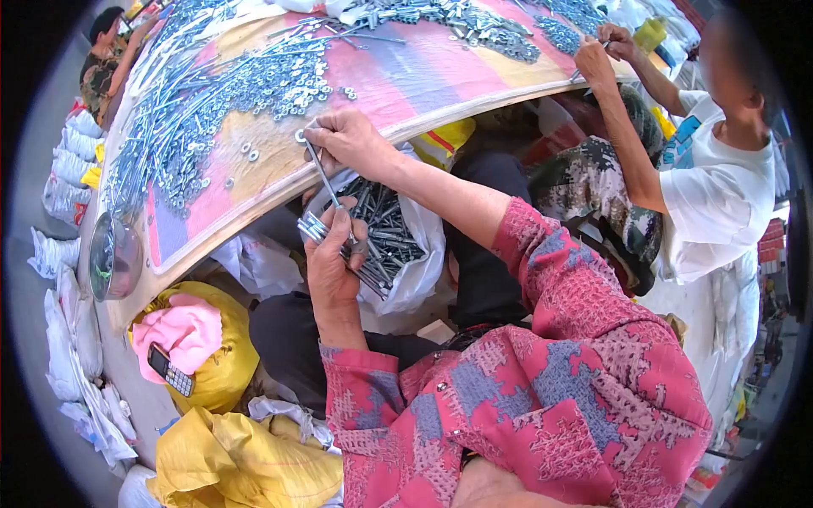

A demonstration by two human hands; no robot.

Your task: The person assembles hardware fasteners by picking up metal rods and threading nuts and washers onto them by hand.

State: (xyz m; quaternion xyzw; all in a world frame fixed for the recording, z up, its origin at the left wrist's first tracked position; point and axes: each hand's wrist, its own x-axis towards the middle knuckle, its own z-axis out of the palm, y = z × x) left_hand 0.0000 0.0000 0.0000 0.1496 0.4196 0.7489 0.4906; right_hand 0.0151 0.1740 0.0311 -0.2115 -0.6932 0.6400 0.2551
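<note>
My left hand (333,269) is closed around a small bundle of metal bolts (312,227), just above an open white sack. One long bolt (323,176) rises at a slant from that hand towards the table edge. At its upper end, the fingers of my right hand (351,142) are pinched together by a washer (300,135); whether the washer sits on the bolt, I cannot tell. Beneath my left hand, the white sack (426,254) holds many dark bolts (383,222). Loose washers and nuts (296,80) lie on the table beyond my right hand.
Long threaded rods (182,114) are heaped across the cloth-covered table (254,190). A clear bowl (114,256) hangs by its left edge. A yellow sack (229,339) carries a pink cloth (182,326) and a phone (170,370). Another person (720,169) works on the right.
</note>
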